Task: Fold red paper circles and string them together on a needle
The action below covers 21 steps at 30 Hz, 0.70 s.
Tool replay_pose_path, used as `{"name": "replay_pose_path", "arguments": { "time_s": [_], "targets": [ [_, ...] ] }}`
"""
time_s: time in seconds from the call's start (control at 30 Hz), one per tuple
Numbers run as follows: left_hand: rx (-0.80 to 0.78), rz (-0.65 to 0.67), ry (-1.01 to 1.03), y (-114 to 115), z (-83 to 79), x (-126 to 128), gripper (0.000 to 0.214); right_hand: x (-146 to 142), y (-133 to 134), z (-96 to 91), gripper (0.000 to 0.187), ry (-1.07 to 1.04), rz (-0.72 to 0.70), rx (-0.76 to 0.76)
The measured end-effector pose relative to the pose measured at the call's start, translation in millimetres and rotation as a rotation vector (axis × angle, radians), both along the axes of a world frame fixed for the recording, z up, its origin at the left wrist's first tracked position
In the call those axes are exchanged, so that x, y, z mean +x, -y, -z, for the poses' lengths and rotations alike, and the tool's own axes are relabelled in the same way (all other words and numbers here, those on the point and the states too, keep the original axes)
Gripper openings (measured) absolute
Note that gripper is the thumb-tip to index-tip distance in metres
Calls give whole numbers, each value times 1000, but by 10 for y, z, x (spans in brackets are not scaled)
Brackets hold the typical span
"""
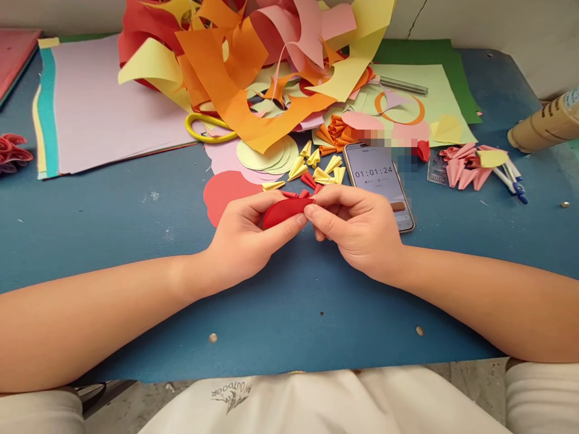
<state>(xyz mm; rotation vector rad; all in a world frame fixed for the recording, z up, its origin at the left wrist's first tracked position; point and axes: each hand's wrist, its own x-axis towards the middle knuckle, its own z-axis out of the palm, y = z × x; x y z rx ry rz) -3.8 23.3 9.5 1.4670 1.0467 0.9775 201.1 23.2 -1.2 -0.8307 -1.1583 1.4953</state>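
Note:
A red paper circle (286, 211) is held up between my two hands above the blue table. My left hand (253, 232) grips its left side between thumb and fingers. At its right edge, my right hand (357, 226) pinches the paper with thumb and forefinger. Just beyond my fingers lie small red paper cones (308, 179), partly hidden. Several yellow paper cones (323, 172) are scattered behind them. A pile of red paper circles (230, 196) lies beside my left hand, below pale green circles (265, 155). The phone (375, 175), showing 01:01:24, lies beyond my right hand.
A heap of cut paper scraps (253, 78) rises at the back, with yellow-handled scissors (192, 129) under it. Coloured sheets (113, 102) lie at left. Orange cones (335, 132), pink cones (468, 172), pens (511, 181) and a bottle (543, 120) are on the right.

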Motion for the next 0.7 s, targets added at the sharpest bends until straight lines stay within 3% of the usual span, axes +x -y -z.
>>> {"name": "replay_pose_path", "arguments": {
  "time_s": [0.3,0.7],
  "targets": [
    [193,-47,-36,51,32,8,19,7,-4,6,37,7,17,-24],
    [49,-60,-15,26,-8,3,19,14,-4,-47,38,22,-23,-85]
  ]
}}
